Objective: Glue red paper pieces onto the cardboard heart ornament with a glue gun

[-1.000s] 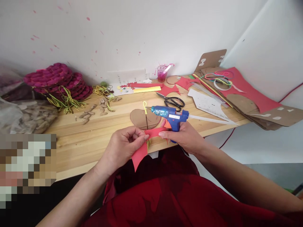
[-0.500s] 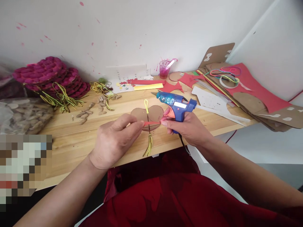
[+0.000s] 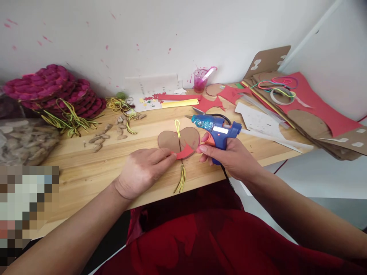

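My left hand (image 3: 143,170) pinches the left edge of a small red paper piece (image 3: 185,152) and lays it on the lower part of a brown cardboard heart (image 3: 178,138) on the wooden table (image 3: 94,168). A yellow cord loop and tassel (image 3: 181,179) run down the heart's middle and hang past its lower tip. My right hand (image 3: 229,156) grips a blue glue gun (image 3: 216,130) by its handle, nozzle pointing left, while its fingertips touch the red piece's right edge.
Black scissors (image 3: 212,114) lie behind the gun. A yellow ruler (image 3: 180,103), red star cutouts (image 3: 212,103) and a pink cup (image 3: 199,81) sit farther back. Cardboard and red sheets (image 3: 312,110) cover the right end. Magenta round mats (image 3: 51,88), cords and seeds (image 3: 106,133) are at left.
Both hands carried the red piece from above my lap forward to the table and lowered it flat onto the cardboard heart. The glue gun travelled along in my right hand.
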A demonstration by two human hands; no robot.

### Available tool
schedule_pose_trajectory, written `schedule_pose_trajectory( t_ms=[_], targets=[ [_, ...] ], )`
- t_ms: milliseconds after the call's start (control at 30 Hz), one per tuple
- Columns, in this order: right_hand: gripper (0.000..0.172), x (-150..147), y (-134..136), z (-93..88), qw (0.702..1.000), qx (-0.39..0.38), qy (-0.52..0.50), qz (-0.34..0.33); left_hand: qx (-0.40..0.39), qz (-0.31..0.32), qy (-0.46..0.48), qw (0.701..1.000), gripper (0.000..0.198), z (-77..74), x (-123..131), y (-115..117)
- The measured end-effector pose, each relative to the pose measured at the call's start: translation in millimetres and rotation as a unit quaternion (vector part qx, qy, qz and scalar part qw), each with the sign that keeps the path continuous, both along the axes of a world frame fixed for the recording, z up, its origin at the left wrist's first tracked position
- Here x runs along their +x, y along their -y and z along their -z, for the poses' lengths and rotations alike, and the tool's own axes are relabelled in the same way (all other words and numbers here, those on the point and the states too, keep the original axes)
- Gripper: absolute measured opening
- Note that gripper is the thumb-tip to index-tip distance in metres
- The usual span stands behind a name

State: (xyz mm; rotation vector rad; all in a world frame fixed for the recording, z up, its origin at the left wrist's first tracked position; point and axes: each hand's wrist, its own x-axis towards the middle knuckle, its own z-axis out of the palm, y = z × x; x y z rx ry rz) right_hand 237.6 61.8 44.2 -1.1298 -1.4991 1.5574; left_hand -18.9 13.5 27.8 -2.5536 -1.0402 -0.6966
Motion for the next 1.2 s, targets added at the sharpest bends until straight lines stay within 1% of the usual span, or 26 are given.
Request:
schedule_pose_trajectory(
  t_ms=[100, 200, 300, 433, 533, 600, 633, 667, 733, 767, 833, 900, 933, 967, 1033, 1100, 1200],
  targets=[
    [0.021, 1, 1, 0.0, 1.000, -0.004, 0.004, -0.023, -0.003, 0.006, -0.011, 1.000, 0.027, -1.0, -3, 0],
    [0.020, 0, 2, -1.3, 0.999, -0.008, 0.014, -0.035, 0.006, 0.012, -0.044, 0.999, 0.026, -3.7, -4, -1],
    [0.020, -1, 2, -2.6, 0.999, -0.008, 0.019, -0.036, 0.004, 0.016, -0.063, 0.998, 0.028, -6.9, -4, -1],
    [0.022, -3, 2, -2.7, 0.999, -0.008, 0.018, -0.033, 0.026, 0.028, -0.064, 0.997, 0.026, -7.1, -5, 1],
    [0.023, -2, 2, -1.5, 1.000, -0.006, 0.012, -0.017, 0.009, 0.010, -0.021, 1.000, 0.024, -4.9, -4, 4],
    [0.023, -1, 2, -0.7, 1.000, -0.001, 0.012, 0.002, -0.038, -0.021, 0.050, 0.998, 0.021, -5.7, 0, 6],
    [0.024, 0, 2, -0.6, 1.000, 0.002, 0.013, 0.009, -0.073, -0.036, 0.096, 0.992, 0.019, -7.6, 3, 7],
    [0.025, 1, 2, -0.8, 1.000, 0.005, 0.015, 0.012, -0.115, -0.051, 0.142, 0.982, 0.016, -10.5, 6, 7],
    [0.027, 1, 2, -2.2, 1.000, 0.012, 0.017, 0.008, -0.216, -0.085, 0.228, 0.946, 0.013, -17.9, 12, 7],
    [0.026, 1, 2, -3.3, 1.000, 0.015, 0.018, 0.003, -0.275, -0.108, 0.260, 0.919, 0.013, -21.4, 14, 6],
    [0.025, 1, 2, -6.0, 1.000, 0.017, 0.018, -0.010, -0.391, -0.148, 0.310, 0.854, 0.019, -25.7, 16, 3],
    [0.022, -1, 3, -8.2, 0.999, 0.007, 0.019, -0.031, -0.485, -0.165, 0.336, 0.790, 0.027, -25.2, 14, -1],
    [0.021, -2, 3, -8.8, 0.999, -0.002, 0.026, -0.038, -0.516, -0.169, 0.341, 0.767, 0.029, -23.5, 13, -2],
    [0.021, -3, 3, -9.0, 0.998, -0.012, 0.036, -0.043, -0.537, -0.173, 0.341, 0.752, 0.029, -21.4, 12, -4],
    [0.022, -4, 2, -8.3, 0.997, -0.026, 0.060, -0.045, -0.555, -0.184, 0.330, 0.741, 0.028, -17.2, 10, -6],
    [0.022, -4, 1, -6.8, 0.996, -0.026, 0.074, -0.042, -0.557, -0.194, 0.313, 0.744, 0.026, -14.5, 10, -8],
    [0.021, -4, -1, -4.8, 0.997, -0.021, 0.066, -0.036, -0.559, -0.198, 0.286, 0.753, 0.026, -13.7, 11, -12]
  ],
)
